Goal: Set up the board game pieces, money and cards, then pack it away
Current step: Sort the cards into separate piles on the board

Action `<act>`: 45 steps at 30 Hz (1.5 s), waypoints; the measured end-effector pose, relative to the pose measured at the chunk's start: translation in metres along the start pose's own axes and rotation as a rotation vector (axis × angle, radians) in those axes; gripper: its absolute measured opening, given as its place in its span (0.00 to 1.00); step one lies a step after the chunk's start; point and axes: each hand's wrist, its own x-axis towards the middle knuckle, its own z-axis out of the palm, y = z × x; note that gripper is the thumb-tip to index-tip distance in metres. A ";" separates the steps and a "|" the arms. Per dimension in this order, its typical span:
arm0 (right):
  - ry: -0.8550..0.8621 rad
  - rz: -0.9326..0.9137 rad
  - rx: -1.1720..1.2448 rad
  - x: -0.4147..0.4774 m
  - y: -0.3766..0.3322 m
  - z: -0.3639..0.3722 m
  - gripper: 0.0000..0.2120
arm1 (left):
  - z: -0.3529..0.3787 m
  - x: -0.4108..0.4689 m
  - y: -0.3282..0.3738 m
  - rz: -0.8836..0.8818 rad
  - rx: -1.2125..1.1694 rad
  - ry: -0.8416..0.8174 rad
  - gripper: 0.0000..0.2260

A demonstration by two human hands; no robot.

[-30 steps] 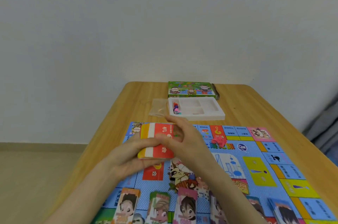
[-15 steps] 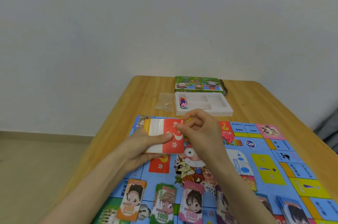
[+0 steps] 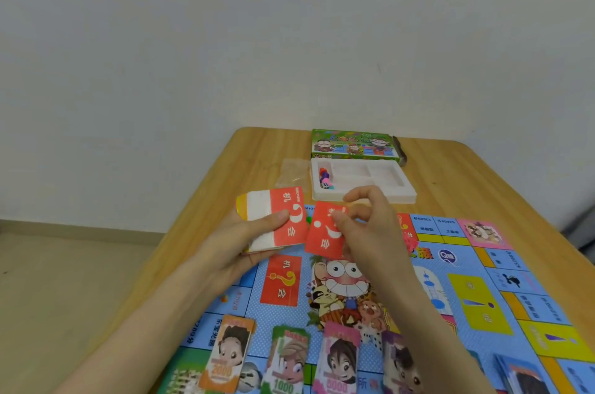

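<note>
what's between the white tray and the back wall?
The green game box, lying flat just behind the white tray; the head view shows it.

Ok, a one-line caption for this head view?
Left hand holds the card stack while the right hand pinches one red card above the board.

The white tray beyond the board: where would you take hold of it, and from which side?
Probably best to pinch the raised rim at the right short end of the tray, coming from the right. The box lies close behind it, the bag lies at its left, and loose pieces sit in its left compartment, so the right end looks freest. Keep it level.
</note>
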 end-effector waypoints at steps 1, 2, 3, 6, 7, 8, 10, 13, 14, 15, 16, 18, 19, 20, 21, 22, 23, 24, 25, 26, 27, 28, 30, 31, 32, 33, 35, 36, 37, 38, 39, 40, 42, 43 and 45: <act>-0.072 0.011 -0.072 0.000 0.001 0.001 0.08 | 0.000 0.001 0.000 0.018 -0.017 0.014 0.18; -0.144 0.014 -0.149 0.000 0.003 0.003 0.07 | -0.001 0.002 0.000 0.030 -0.033 0.030 0.18; -0.206 0.015 -0.206 -0.001 0.003 0.006 0.07 | -0.002 0.003 0.000 0.035 -0.045 0.051 0.17; -0.301 0.015 -0.240 0.000 0.002 0.011 0.09 | -0.006 0.007 0.002 0.034 -0.072 0.135 0.14; -0.314 0.006 -0.255 0.000 0.002 0.012 0.09 | -0.007 0.008 0.003 0.036 -0.087 0.158 0.11; -0.329 -0.010 -0.292 0.000 0.002 0.013 0.09 | -0.007 0.008 0.004 0.038 -0.099 0.174 0.09; -0.384 -0.053 -0.386 -0.002 0.004 0.017 0.07 | -0.007 0.007 0.005 0.041 -0.104 0.188 0.06; -0.469 -0.121 -0.482 -0.008 0.006 0.022 0.05 | -0.005 0.006 0.004 0.049 -0.068 0.176 0.06; -0.487 -0.133 -0.507 -0.009 0.007 0.024 0.08 | -0.005 0.005 0.003 0.050 -0.054 0.169 0.07; -0.494 -0.144 -0.529 -0.010 0.007 0.025 0.11 | -0.005 0.005 0.002 0.051 -0.042 0.163 0.08; -0.494 -0.169 -0.564 -0.011 0.006 0.026 0.12 | -0.005 0.005 0.002 0.051 -0.032 0.159 0.09; -0.490 -0.251 -0.669 -0.013 0.009 0.029 0.14 | -0.005 0.005 0.002 0.050 -0.027 0.157 0.10; -0.492 -0.276 -0.711 -0.013 0.011 0.030 0.15 | -0.005 0.005 0.003 0.050 -0.030 0.156 0.11; -0.497 -0.284 -0.741 -0.014 0.013 0.030 0.16 | -0.005 0.004 0.003 0.051 -0.033 0.155 0.10; -0.496 -0.287 -0.764 -0.015 0.014 0.031 0.18 | -0.004 0.004 0.004 0.048 -0.036 0.152 0.11; -0.490 -0.292 -0.786 -0.016 0.016 0.030 0.19 | -0.004 0.003 0.004 0.042 -0.038 0.147 0.12; -0.484 -0.297 -0.816 -0.017 0.016 0.030 0.20 | -0.004 0.003 0.005 0.036 -0.039 0.145 0.13; -0.472 -0.305 -0.841 -0.017 0.018 0.029 0.20 | -0.004 0.003 0.004 0.029 -0.038 0.149 0.13; -0.452 -0.305 -0.842 -0.016 0.019 0.028 0.19 | -0.004 0.003 0.005 0.022 -0.038 0.151 0.12; -0.412 -0.301 -0.795 -0.016 0.019 0.027 0.16 | -0.004 0.002 0.005 0.017 -0.039 0.149 0.11; -0.349 -0.289 -0.706 -0.015 0.017 0.025 0.11 | -0.005 0.003 0.005 0.013 -0.036 0.144 0.11; -0.277 -0.269 -0.590 -0.013 0.015 0.024 0.07 | -0.005 0.003 0.005 0.008 -0.027 0.141 0.11; -0.159 -0.195 -0.344 -0.009 0.010 0.021 0.07 | -0.005 0.002 0.004 -0.006 0.002 0.122 0.10; -0.133 -0.152 -0.235 -0.008 0.007 0.020 0.08 | -0.003 0.001 0.004 -0.013 0.021 0.101 0.11; -0.127 -0.118 -0.149 -0.008 0.004 0.019 0.07 | -0.002 0.001 0.003 -0.016 0.037 0.073 0.13; -0.139 -0.101 -0.094 -0.009 0.002 0.021 0.05 | -0.001 -0.001 0.002 -0.016 0.048 0.047 0.16; -0.143 -0.112 -0.064 -0.010 0.003 0.024 0.06 | 0.003 -0.003 -0.001 -0.009 0.041 0.003 0.17; -0.131 -0.129 -0.064 -0.011 0.004 0.025 0.08 | 0.003 -0.003 -0.002 -0.004 0.034 -0.007 0.17; -0.109 -0.146 -0.064 -0.010 0.005 0.025 0.10 | 0.004 -0.003 -0.002 -0.001 0.032 -0.015 0.17; -0.087 -0.157 -0.057 -0.009 0.006 0.024 0.11 | 0.005 -0.002 -0.002 0.001 0.036 -0.021 0.16; -0.074 -0.164 -0.051 -0.008 0.006 0.023 0.11 | 0.005 -0.002 -0.002 0.005 0.041 -0.026 0.16; -0.067 -0.165 -0.049 -0.007 0.006 0.022 0.12 | 0.004 -0.001 -0.002 0.010 0.043 -0.034 0.16; -0.080 -0.156 -0.047 -0.007 0.005 0.021 0.12 | 0.003 -0.001 -0.002 0.012 0.046 -0.056 0.22; -0.093 -0.149 -0.047 -0.007 0.005 0.022 0.12 | 0.001 -0.001 -0.002 0.012 0.054 -0.059 0.25; -0.105 -0.131 -0.034 -0.007 0.004 0.023 0.10 | 0.000 -0.001 -0.002 0.017 0.063 -0.058 0.24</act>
